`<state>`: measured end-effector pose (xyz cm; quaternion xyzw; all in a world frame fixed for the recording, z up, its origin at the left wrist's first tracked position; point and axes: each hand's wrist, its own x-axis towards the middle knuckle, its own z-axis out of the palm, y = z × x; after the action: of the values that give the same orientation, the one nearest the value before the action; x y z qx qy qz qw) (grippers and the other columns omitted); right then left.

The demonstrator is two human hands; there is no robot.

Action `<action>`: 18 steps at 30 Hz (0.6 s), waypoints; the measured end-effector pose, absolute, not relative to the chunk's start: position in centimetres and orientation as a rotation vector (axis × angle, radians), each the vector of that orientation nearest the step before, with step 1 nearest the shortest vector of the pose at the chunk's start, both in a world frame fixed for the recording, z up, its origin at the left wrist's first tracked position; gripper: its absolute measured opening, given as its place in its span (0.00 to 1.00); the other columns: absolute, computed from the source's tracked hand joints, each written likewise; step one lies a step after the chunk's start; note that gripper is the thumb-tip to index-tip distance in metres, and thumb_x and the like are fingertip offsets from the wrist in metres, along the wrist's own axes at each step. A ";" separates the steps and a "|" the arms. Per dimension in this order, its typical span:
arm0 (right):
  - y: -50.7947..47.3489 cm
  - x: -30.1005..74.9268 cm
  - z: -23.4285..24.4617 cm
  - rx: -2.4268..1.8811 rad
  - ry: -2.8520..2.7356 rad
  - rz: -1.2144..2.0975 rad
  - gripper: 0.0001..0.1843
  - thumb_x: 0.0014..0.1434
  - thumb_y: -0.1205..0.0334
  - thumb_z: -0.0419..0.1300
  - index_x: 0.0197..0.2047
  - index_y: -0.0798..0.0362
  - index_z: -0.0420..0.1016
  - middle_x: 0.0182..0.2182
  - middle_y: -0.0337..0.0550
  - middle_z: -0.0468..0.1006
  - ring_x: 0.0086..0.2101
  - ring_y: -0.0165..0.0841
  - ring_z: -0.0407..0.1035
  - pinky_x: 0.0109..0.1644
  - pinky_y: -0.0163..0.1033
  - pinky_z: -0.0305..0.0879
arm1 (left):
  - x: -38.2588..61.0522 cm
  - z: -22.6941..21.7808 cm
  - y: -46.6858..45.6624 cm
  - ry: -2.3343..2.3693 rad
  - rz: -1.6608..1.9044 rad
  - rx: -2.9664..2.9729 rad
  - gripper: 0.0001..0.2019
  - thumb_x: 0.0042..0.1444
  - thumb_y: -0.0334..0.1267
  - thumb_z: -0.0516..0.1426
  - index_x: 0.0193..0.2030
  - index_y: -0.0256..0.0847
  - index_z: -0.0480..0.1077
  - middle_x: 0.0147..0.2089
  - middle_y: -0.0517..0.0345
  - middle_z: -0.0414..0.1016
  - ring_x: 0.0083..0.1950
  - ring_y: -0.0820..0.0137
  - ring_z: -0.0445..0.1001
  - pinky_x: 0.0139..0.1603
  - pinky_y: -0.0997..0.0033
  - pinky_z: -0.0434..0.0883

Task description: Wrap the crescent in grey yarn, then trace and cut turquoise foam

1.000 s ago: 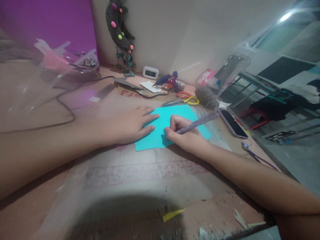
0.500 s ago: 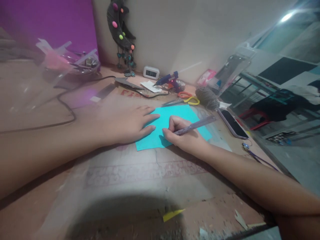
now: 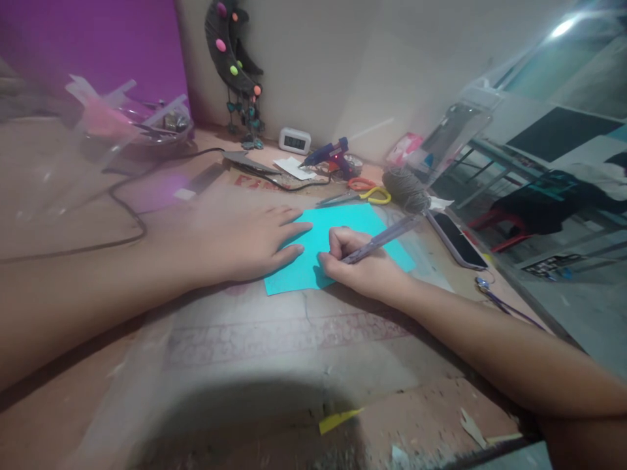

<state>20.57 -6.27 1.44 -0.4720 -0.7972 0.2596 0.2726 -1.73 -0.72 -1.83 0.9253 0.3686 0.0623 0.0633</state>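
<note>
A turquoise sheet of paper [image 3: 313,228] lies on the table in the middle of the head view. My left hand [image 3: 259,241] rests flat on its left side, fingers spread, holding nothing. A pen [image 3: 385,238] with a greyish-purple barrel is pinched in my right hand [image 3: 360,261], which lies over the right part of the sheet. The pen slants up to the right, and its tip is hidden behind my fingers. No marks can be made out on the paper.
Behind the paper lie scissors [image 3: 375,195] with yellow handles, a blue glue gun [image 3: 326,153] and a white digital clock [image 3: 294,141]. Grey yarn [image 3: 405,189] and a phone [image 3: 456,240] sit to the right. A black cable [image 3: 132,219] crosses the left side.
The pen's upper end has swung slightly toward me and left. My left hand stays flat on the paper. The whole view has shifted a little.
</note>
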 end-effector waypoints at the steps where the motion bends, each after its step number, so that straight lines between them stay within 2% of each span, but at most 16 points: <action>1: -6.3 20.6 1.5 -1.267 -2.142 0.705 0.17 0.56 0.64 0.60 0.23 0.48 0.55 0.20 0.31 0.59 0.27 0.30 0.56 0.37 0.40 0.51 | -1.7 -1.8 -0.7 1.112 0.193 2.798 0.34 0.72 0.56 0.41 0.75 0.39 0.60 0.80 0.42 0.48 0.80 0.51 0.50 0.78 0.48 0.48; 10: -6.2 21.1 1.4 -1.228 -2.039 0.758 0.16 0.56 0.60 0.58 0.23 0.47 0.54 0.20 0.30 0.57 0.25 0.28 0.53 0.31 0.39 0.50 | -1.7 -1.4 -1.0 1.118 0.194 2.785 0.34 0.71 0.55 0.41 0.75 0.38 0.60 0.80 0.41 0.50 0.79 0.50 0.51 0.77 0.48 0.49; 18: -6.6 21.1 1.3 -1.205 -2.091 0.716 0.16 0.56 0.62 0.59 0.23 0.48 0.55 0.20 0.31 0.58 0.27 0.30 0.55 0.34 0.39 0.51 | -1.7 -1.4 -1.0 1.115 0.197 2.768 0.35 0.71 0.56 0.41 0.75 0.38 0.60 0.80 0.42 0.48 0.80 0.50 0.50 0.78 0.48 0.49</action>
<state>21.11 -6.62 1.34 -0.4554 -0.7906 0.2705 0.3071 -1.73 -0.96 -1.44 0.9230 0.3717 0.0655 0.0753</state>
